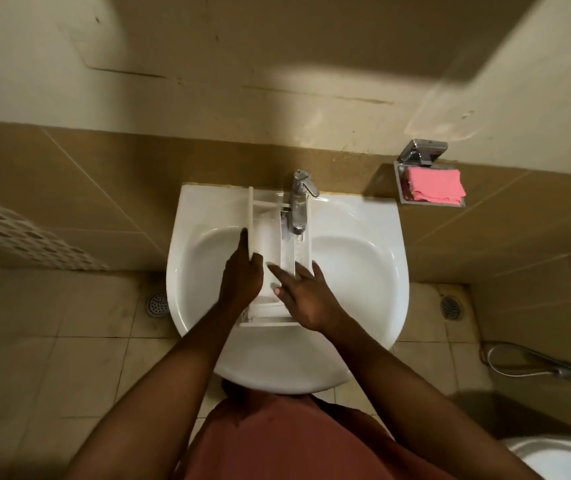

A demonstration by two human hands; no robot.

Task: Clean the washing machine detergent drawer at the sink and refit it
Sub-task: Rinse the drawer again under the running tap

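The detergent drawer (267, 235) lies between the hands, over the sink (363, 271), its far end under the tap (299, 202); the left hand (240, 275) grips its left wall; the right hand (303, 296) rests on it, fingers spread flat; best to hold it steady and rub into each compartment's corners.

Pink cloth (435, 184) folded in metal wall tray (429, 204), far right. Left floor drain (156, 304); right floor drain (450, 307). Spray hose (566, 373) on floor, right. Toilet (561, 459) near right.
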